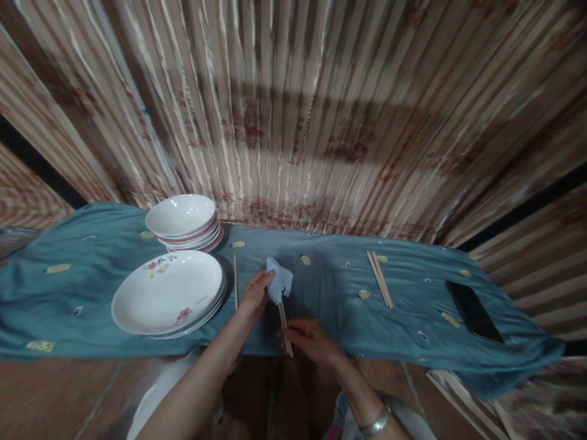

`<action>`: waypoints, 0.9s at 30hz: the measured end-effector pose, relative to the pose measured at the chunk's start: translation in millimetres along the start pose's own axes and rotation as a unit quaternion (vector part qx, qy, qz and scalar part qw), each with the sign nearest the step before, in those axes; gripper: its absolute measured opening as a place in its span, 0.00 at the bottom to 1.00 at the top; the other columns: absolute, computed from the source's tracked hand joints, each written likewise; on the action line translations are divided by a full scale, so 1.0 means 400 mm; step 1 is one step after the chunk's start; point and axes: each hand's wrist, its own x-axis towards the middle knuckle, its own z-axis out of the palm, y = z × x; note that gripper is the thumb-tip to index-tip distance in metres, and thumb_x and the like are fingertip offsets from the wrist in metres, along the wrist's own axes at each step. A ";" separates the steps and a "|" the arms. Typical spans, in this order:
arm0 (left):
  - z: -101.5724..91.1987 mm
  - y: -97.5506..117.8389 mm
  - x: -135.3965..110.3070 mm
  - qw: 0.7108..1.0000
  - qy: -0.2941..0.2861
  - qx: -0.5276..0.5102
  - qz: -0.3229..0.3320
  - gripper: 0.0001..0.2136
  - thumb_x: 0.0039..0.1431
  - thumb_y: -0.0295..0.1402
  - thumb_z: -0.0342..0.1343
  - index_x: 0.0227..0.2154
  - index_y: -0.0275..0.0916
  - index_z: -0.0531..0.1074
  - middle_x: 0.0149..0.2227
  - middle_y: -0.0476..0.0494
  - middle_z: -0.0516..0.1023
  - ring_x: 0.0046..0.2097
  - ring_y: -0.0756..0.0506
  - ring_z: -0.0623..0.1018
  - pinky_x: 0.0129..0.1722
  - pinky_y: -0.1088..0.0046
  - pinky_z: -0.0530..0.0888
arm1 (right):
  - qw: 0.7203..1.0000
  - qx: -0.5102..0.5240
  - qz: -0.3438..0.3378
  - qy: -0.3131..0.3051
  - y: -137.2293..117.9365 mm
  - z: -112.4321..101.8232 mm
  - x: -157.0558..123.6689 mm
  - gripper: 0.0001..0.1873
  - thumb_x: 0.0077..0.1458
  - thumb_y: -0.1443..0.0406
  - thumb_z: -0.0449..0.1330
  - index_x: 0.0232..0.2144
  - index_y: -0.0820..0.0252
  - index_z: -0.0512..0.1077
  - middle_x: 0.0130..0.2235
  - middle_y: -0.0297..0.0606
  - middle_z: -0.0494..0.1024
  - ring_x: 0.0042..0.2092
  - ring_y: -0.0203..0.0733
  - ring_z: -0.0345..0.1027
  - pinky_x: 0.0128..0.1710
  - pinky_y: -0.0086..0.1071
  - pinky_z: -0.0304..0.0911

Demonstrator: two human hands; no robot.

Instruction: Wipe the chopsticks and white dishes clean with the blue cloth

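My left hand (254,296) pinches a small white cloth (279,282) around the upper part of a pair of wooden chopsticks (285,330). My right hand (310,340), with a metal bracelet at the wrist, grips the lower end of those chopsticks near the front edge of the blue-green cloth (330,293). A single loose chopstick (235,282) lies just left of my left hand. Another pair of chopsticks (380,278) lies on the cloth to the right.
Two stacks of white plates sit at the left: a near stack (169,293) with flower prints and a far stack (186,221). A dark phone (474,311) lies at the right end. A striped curtain (293,110) hangs behind.
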 end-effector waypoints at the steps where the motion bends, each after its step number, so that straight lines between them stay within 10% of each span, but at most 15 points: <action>1: 0.002 -0.006 -0.005 1.000 -0.001 0.003 -0.005 0.17 0.30 0.35 0.73 0.25 0.34 0.77 0.23 0.47 0.78 0.25 0.51 0.74 0.28 0.76 0.70 | 1.000 -0.004 -0.006 0.007 0.000 -0.001 0.002 0.27 0.46 0.42 0.61 0.29 0.62 0.73 0.24 0.32 0.73 0.26 0.34 0.65 0.29 0.30 0.62; 13: 0.008 -0.084 -0.058 0.991 -0.069 0.107 -0.039 0.15 0.35 0.40 0.70 0.24 0.35 0.77 0.20 0.47 0.76 0.21 0.50 0.71 0.22 0.75 0.65 | 0.994 0.005 -0.066 0.083 -0.010 -0.029 0.019 0.21 0.50 0.48 0.60 0.24 0.60 0.71 0.21 0.31 0.71 0.24 0.33 0.64 0.29 0.30 0.63; 27: -0.004 0.015 -0.009 1.000 0.000 0.023 0.004 0.14 0.31 0.33 0.72 0.23 0.33 0.76 0.22 0.48 0.77 0.24 0.51 0.73 0.28 0.75 0.68 | 0.998 0.041 0.010 -0.054 -0.010 -0.009 -0.011 0.28 0.47 0.43 0.63 0.32 0.63 0.74 0.25 0.32 0.74 0.26 0.32 0.66 0.29 0.28 0.61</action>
